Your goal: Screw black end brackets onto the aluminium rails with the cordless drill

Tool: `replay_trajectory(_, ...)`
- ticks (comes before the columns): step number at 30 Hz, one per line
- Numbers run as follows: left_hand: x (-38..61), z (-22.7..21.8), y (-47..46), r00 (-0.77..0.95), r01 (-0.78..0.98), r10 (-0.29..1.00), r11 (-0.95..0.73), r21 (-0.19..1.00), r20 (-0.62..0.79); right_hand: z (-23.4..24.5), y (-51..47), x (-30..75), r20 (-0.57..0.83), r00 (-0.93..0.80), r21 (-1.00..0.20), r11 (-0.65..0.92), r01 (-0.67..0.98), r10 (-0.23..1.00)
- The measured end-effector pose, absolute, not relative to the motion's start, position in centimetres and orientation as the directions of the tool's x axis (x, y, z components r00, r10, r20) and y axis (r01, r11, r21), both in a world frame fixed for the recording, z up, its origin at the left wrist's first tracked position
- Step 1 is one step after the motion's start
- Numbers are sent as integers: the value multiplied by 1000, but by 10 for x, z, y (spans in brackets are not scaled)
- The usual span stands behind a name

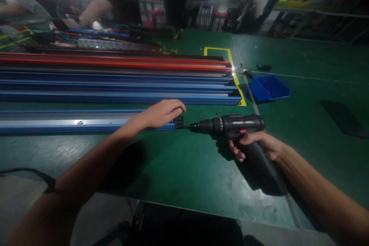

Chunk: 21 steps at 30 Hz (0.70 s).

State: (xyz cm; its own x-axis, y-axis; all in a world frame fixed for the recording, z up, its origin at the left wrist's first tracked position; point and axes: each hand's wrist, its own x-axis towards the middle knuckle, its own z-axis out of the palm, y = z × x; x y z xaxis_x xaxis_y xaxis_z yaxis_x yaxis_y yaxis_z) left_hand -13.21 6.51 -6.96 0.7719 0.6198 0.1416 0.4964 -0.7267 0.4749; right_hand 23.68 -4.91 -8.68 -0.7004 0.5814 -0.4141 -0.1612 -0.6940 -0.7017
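My left hand point(163, 113) rests on the right end of a long blue metal rail point(72, 123) lying on the green table point(187, 177), its fingers curled over the rail's end beside a small black end piece point(179, 122). My right hand point(256, 144) grips the handle of a black cordless drill point(233, 125). The drill lies level, and its bit points left into the black end piece.
Behind the near rail lies a stack of long blue and red rails point(115, 80). A blue plastic bin point(269, 87) stands at the stack's right end, by yellow floor tape point(235, 75). Other people work at tables far behind. A dark patch point(344, 118) lies at right.
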Motion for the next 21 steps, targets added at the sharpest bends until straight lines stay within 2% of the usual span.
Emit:
replay_trajectory(11, -134, -75, 69, 689, 613, 713, -668, 422, 129, -88, -48, 237, -414, -715, -677, -716, -172, 563)
replay_trajectory(21, -132, -75, 69, 701, 578, 700, -669, 467, 137, -88, -48, 237, -405, -718, -687, -707, -170, 566)
